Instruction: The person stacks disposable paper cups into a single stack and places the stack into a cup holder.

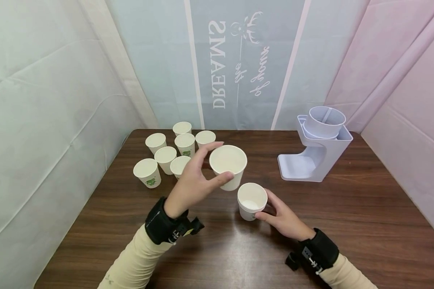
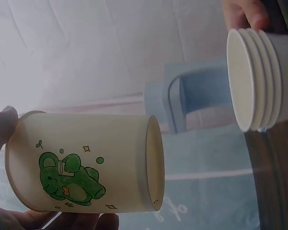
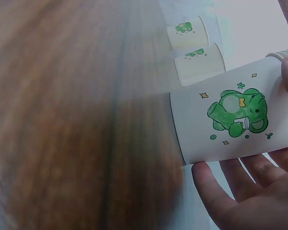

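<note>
My left hand (image 1: 195,178) grips a white paper cup (image 1: 228,162) near its rim, thumb on the near side and fingers round the far side. The cup is upright, raised just behind a short stack of paper cups (image 1: 252,202). A green bear print shows on the held cup's side in the left wrist view. My right hand (image 1: 286,220) holds that stack from the right, thumb in front and fingers behind. Several nested rims (image 2: 266,79) show at the stack's top in the left wrist view. The stack's lower end is close to the tabletop.
Several separate paper cups (image 1: 165,156) stand upright at the table's back left, one partly behind my left hand. A pale blue plastic stand (image 1: 320,148) with a round holder on top stands at the back right. A printed cloth (image 1: 238,60) hangs behind the wooden table (image 1: 369,224).
</note>
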`<move>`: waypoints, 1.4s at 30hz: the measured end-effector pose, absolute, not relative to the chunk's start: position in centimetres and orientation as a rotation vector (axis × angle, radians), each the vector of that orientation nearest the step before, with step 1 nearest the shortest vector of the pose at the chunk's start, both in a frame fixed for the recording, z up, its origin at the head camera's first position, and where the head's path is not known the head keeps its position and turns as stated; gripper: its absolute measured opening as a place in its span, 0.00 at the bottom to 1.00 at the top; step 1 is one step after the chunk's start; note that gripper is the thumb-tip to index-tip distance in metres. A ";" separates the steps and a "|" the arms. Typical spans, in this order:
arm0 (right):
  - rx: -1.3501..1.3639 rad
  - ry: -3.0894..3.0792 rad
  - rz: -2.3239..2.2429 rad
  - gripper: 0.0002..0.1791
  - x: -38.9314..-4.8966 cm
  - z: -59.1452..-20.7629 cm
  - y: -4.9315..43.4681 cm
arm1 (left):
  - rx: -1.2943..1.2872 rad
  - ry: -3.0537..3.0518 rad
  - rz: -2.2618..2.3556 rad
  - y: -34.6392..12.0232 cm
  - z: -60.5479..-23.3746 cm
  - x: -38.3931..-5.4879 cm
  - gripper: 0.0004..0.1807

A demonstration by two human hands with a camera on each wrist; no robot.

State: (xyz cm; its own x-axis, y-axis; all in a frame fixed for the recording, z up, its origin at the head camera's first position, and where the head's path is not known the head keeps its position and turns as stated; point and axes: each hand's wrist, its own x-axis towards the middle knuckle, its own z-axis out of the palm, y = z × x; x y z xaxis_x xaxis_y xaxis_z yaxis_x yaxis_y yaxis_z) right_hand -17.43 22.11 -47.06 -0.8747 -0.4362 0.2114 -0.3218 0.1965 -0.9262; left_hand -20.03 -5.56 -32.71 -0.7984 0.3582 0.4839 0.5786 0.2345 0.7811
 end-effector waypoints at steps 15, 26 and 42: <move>-0.733 2.344 -1.755 0.39 -17.4 -46.9 22.2 | -1.096 -2.300 -1.652 -2.0 -34.5 -20.6 0.39; -0.739 2.292 -1.769 0.39 -17.5 -47.0 22.3 | -1.090 -2.408 -1.690 -1.0 -36.2 -20.8 0.40; -0.752 2.286 -1.791 0.41 -17.5 -47.0 22.1 | -1.098 -2.497 -1.614 -0.6 -37.6 -21.1 0.40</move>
State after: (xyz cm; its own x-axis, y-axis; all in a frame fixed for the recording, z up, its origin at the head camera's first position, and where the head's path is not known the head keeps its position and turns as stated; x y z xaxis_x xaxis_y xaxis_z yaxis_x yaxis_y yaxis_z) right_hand -17.47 22.09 -47.00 -0.8648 -0.4646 0.1901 -0.2960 0.1659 -0.9407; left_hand -21.11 -0.65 -37.61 -0.7597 0.5598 0.3308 0.5315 0.2416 0.8119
